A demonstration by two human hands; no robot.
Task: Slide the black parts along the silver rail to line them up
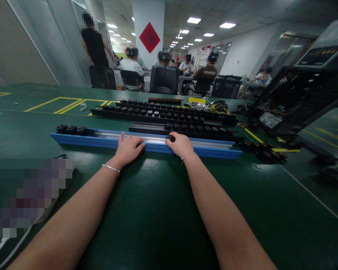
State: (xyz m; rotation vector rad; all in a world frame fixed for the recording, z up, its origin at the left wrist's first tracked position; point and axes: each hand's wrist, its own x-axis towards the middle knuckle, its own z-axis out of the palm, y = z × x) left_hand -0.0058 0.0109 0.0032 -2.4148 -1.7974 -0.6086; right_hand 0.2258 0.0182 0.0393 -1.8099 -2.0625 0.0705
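Observation:
A long blue channel rail (214,153) with a shiny metal inside lies across the green table in front of me. Several small black round parts (71,130) sit in its left end. My left hand (129,147) rests on the rail left of its middle, fingers spread over the near wall. In my right hand (180,144), a small black part (171,138) is pinched between thumb and fingers at the rail's channel, right of the middle. Whether that part touches the rail's inside I cannot tell.
Behind the blue rail lie black rails (112,113) filled with similar parts. Loose black parts (266,152) are heaped at the right end. A metal dish (198,106) and a yellow tray (196,100) stand farther back. A black machine frame (287,101) rises at right. People sit beyond the table.

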